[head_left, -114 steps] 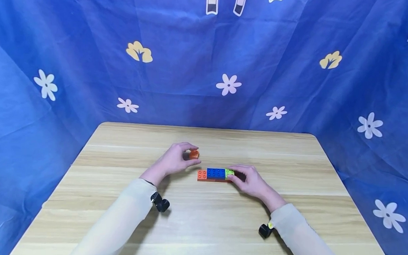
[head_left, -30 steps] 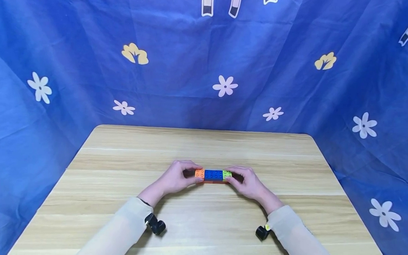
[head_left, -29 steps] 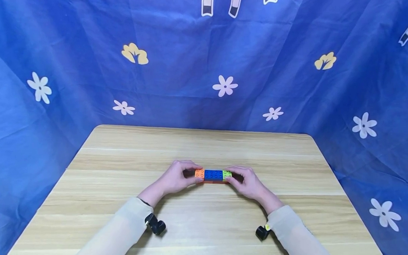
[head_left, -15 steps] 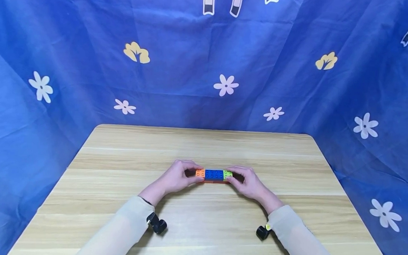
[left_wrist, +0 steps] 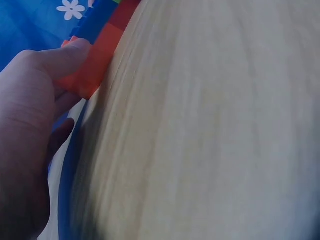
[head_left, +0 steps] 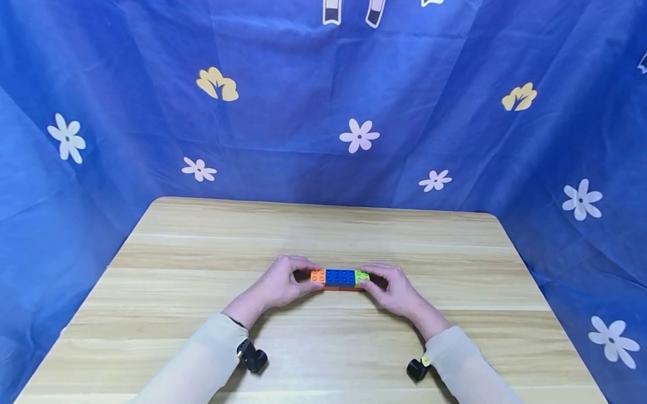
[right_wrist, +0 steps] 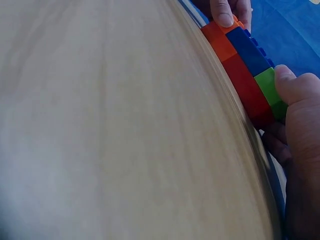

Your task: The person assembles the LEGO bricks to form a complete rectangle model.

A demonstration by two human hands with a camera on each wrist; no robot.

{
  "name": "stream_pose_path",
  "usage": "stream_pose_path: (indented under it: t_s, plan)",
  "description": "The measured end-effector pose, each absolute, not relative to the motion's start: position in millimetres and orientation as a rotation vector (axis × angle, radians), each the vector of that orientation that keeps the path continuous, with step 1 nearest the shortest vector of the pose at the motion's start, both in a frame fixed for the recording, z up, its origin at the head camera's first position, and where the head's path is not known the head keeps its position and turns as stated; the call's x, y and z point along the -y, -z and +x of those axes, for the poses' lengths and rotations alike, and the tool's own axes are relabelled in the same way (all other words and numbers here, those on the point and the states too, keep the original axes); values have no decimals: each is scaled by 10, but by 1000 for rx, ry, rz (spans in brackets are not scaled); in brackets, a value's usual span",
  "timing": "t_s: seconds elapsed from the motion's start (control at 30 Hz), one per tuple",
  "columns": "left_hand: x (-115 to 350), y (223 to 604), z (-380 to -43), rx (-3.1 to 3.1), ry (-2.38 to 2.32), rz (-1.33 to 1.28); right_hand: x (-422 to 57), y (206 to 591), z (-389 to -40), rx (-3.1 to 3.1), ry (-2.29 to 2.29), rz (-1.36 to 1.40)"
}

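Note:
A short two-layer row of toy building bricks lies on the wooden table. On its top layer sit an orange brick (head_left: 318, 276) at the left end, a blue brick (head_left: 339, 277) in the middle and a lime-green brick (head_left: 362, 275) at the right end. Underneath, the right wrist view shows a red brick (right_wrist: 246, 89) and an orange one (right_wrist: 219, 42). My left hand (head_left: 280, 282) pinches the top orange brick between thumb and fingers. At the other end, my right hand (head_left: 398, 291) grips the green brick, its thumb on the near side.
The pale wood table (head_left: 329, 356) extends around the bricks, its far edge running below a blue patterned curtain (head_left: 278, 120). A small black camera (head_left: 252, 356) is strapped at the left wrist, and another (head_left: 417, 370) at the right.
Since the oldest frame, my left hand has brought the orange brick from behind the row onto its left end. The right hand keeps its place on the green brick. Little differs over the last second.

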State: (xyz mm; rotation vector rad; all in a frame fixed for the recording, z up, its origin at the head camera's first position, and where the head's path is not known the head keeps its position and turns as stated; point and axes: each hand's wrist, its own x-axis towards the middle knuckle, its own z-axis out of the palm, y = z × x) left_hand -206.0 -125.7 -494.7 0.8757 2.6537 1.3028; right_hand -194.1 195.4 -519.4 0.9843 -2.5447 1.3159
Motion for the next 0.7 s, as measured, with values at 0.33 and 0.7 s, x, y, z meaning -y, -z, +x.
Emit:
stream_pose_path:
  t_s: [0.33,0.7]
  plan:
    - [1232,4949,-2062,-2642,-1338,834,-1980,5154,-1930,2598,-1280,951]
    - [1269,4995,-2072,-2589,-1374,836,-1977,5090,-1932,2687,-1281,928]
